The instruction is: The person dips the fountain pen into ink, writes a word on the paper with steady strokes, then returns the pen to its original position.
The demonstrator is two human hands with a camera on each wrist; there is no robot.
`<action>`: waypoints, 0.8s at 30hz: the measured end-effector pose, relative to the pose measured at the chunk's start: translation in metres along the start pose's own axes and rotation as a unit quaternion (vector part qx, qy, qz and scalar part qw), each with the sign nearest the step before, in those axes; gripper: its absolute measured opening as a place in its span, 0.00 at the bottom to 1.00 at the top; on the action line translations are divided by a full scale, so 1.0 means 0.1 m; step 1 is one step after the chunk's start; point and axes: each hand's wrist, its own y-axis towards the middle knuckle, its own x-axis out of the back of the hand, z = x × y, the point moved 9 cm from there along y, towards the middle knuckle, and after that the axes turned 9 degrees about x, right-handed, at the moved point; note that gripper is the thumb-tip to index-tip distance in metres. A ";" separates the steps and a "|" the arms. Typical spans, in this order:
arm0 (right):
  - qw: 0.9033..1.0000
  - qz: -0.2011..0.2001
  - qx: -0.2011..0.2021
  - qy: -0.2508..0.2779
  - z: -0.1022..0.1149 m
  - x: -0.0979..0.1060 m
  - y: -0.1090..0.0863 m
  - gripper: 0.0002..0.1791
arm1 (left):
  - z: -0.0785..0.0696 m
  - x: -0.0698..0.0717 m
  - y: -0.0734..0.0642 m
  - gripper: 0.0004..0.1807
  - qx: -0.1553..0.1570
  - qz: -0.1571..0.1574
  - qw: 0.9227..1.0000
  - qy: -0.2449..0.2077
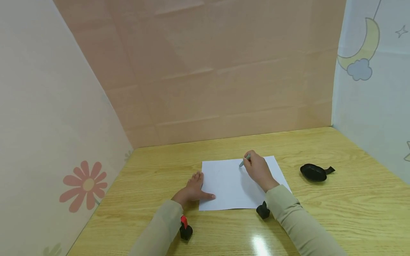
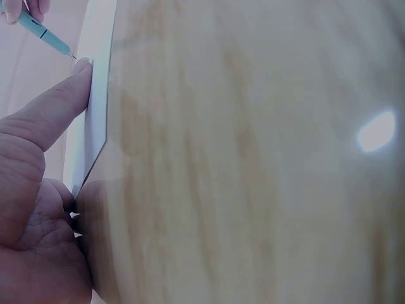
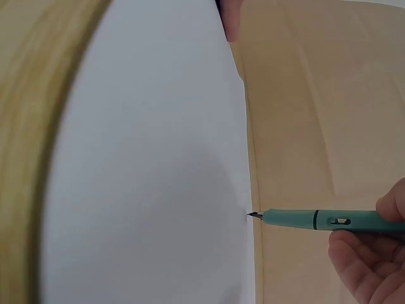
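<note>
A white sheet of paper [image 1: 221, 185] lies on the wooden table. My right hand [image 1: 257, 170] pinches a teal fountain pen [image 3: 294, 218] between thumb and fingers. The pen's metal nib [image 3: 254, 215] meets the sheet near its far edge. A short faint line shows by the nib in the head view. My left hand [image 1: 194, 188] rests at the sheet's left edge with fingers spread. Its thumb [image 2: 60, 104] lies on the paper, and its other fingers point away along the edge.
To the right of the sheet is a small black pan-shaped item [image 1: 314, 172] with a short handle. Black wrist devices hang under both sleeves [image 1: 286, 204]. A tan wall covering [image 1: 224, 89] stands behind the table [image 1: 160, 170], with pale patterned walls at both sides.
</note>
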 end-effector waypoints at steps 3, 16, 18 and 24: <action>1.000 -0.001 0.005 -0.002 0.01 0.00 -0.01 0.07 | -0.01 0.01 -0.01 0.61 0.003 0.000 1.000 -0.005; 1.000 -0.006 0.012 -0.004 0.03 0.01 -0.04 0.07 | -0.02 0.01 -0.03 0.61 0.015 0.012 1.000 -0.003; 1.000 -0.007 0.013 -0.004 0.03 0.02 -0.04 0.07 | -0.02 0.01 -0.03 0.61 0.015 0.012 1.000 -0.002; 1.000 -0.005 0.013 0.001 0.04 0.01 -0.04 0.07 | -0.02 0.02 -0.03 0.61 0.012 0.014 1.000 -0.002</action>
